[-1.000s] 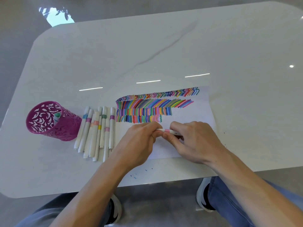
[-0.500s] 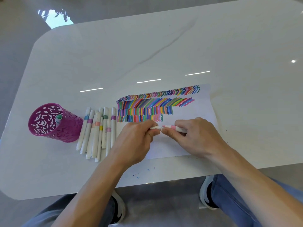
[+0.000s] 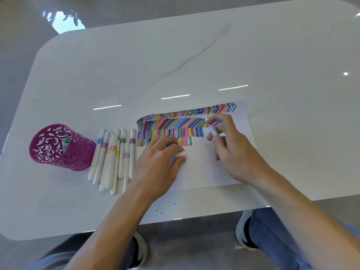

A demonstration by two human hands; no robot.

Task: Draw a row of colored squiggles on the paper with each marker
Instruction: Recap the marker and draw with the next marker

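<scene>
A slim white marker [image 3: 212, 130] is pinched, uncapped, in the right hand [image 3: 233, 152], its tip raised over the drawn rows. A white cap [image 3: 180, 154] is held between thumb and fingers of the left hand [image 3: 157, 162], which rests on the paper [image 3: 206, 172]. Three dense bands of squiggles [image 3: 175, 125] look finished; a fourth is judged about half drawn. Smooth capped markers [image 3: 113, 160] are laid beside a perforated magenta cup [image 3: 78, 152] on the glossy, marble-veined table [image 3: 175, 55].
</scene>
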